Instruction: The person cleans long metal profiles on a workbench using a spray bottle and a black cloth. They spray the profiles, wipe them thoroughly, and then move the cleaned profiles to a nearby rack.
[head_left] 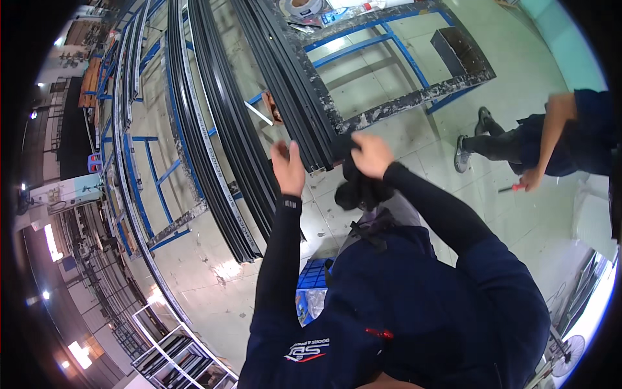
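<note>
My left hand (pixel 287 170) is raised beside the ends of a bundle of long black metal profiles (pixel 278 58). Its thumb and fingers stand apart with nothing seen between them. To the right, my right hand (pixel 372 155) is closed on a black item (pixel 346 146), soft-looking like dark cloth; its exact kind is unclear. More black material (pixel 353 193) hangs below that hand, in front of my body. The profile ends lie between my two hands. Another bundle of dark profiles (pixel 214 123), with pale printed strips, runs lengthwise to the left.
A worn black-topped frame with blue bars (pixel 414 97) stands ahead, bearing a tape roll (pixel 303 6) and a dark box-section piece (pixel 459 52). At right, another person (pixel 551 139) holds a red-handled tool (pixel 517 187). A blue crate (pixel 313 273) sits low beside me.
</note>
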The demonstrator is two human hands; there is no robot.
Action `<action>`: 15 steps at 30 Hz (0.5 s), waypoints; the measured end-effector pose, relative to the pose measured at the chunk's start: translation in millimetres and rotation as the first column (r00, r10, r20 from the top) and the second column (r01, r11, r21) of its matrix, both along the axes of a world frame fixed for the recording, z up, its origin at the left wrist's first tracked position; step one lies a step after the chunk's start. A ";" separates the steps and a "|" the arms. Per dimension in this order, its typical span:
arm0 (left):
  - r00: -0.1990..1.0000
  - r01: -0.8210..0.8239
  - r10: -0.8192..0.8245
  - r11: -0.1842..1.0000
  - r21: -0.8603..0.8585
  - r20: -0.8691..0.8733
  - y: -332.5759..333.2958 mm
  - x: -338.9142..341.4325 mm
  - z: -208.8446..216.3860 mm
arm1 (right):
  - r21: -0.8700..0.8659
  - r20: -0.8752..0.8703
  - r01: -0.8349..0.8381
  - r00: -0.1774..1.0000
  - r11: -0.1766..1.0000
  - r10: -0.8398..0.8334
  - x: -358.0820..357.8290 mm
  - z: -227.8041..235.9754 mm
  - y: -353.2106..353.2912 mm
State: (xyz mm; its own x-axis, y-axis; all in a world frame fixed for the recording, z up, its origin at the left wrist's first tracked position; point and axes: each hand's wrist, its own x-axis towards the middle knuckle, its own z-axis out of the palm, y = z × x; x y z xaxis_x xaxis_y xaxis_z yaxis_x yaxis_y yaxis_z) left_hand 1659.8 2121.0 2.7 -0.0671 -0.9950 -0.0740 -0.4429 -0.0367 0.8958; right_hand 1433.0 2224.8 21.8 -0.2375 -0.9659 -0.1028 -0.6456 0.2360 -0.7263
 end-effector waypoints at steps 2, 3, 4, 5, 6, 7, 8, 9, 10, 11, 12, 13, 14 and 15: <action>0.959 0.079 0.014 0.946 -0.315 0.282 -36.4 -27.0 -14.3 | -0.225 0.001 0.175 0.984 0.958 -0.180 -15.4 8.5 -53.3; 0.936 0.088 0.022 0.952 -0.292 0.352 -43.3 -39.9 -23.6 | -0.310 0.075 0.180 0.984 0.934 -0.164 -23.1 3.8 -84.3; 0.907 0.100 0.026 0.956 -0.275 0.420 -49.4 -55.8 -33.4 | -0.397 0.145 0.195 0.978 0.897 -0.148 -31.6 -1.1 -117.0; 0.877 0.130 0.012 0.956 -0.262 0.480 -55.3 -75.2 -37.9 | -0.302 0.117 0.163 0.984 0.939 -0.133 -40.1 -17.1 -148.9; 0.869 0.137 -0.003 0.962 -0.236 0.495 -55.7 -87.0 -37.4 | -0.194 0.094 0.121 0.990 0.973 -0.105 -45.2 -36.5 -166.5; 0.860 0.122 -0.001 0.971 -0.204 0.511 -52.7 -90.3 -37.6 | -0.190 0.016 0.103 0.995 0.976 -0.102 -45.6 -49.8 -166.3; 0.848 0.107 0.001 0.979 -0.173 0.530 -53.8 -90.0 -39.0 | -0.186 -0.058 0.084 0.994 0.979 -0.096 -38.8 -57.8 -162.8; 0.827 0.123 0.014 0.971 -0.205 0.563 -54.5 -84.2 -48.2 | -0.172 -0.134 0.058 0.988 0.983 -0.082 -26.2 -62.8 -153.6; 0.814 0.092 0.028 0.980 -0.175 0.581 -50.7 -75.8 -49.3 | -0.148 -0.118 0.037 0.991 0.988 -0.055 -14.6 -62.0 -126.2; 0.805 0.071 0.033 0.986 -0.152 0.593 -46.9 -73.9 -41.5 | -0.225 -0.194 0.000 0.980 0.974 -0.044 -1.6 -65.6 -93.9; 0.799 0.043 0.047 0.990 -0.134 0.600 -44.9 -70.3 -35.4 | -0.065 -0.228 -0.089 0.971 0.994 0.072 4.9 -50.7 -64.4; 0.794 0.036 0.056 0.990 -0.139 0.606 -44.8 -67.9 -33.6 | -0.184 -0.166 -0.073 0.985 0.980 0.042 9.9 -44.1 -41.0; 0.793 0.042 0.045 0.991 -0.129 0.608 -46.6 -72.3 -31.3 | -0.139 -0.196 -0.088 0.979 0.986 0.059 11.1 -38.1 -33.4; 0.791 0.045 0.037 0.992 -0.117 0.611 -46.5 -76.7 -29.7 | -0.095 -0.247 -0.073 0.968 0.993 0.047 8.0 -36.2 -41.1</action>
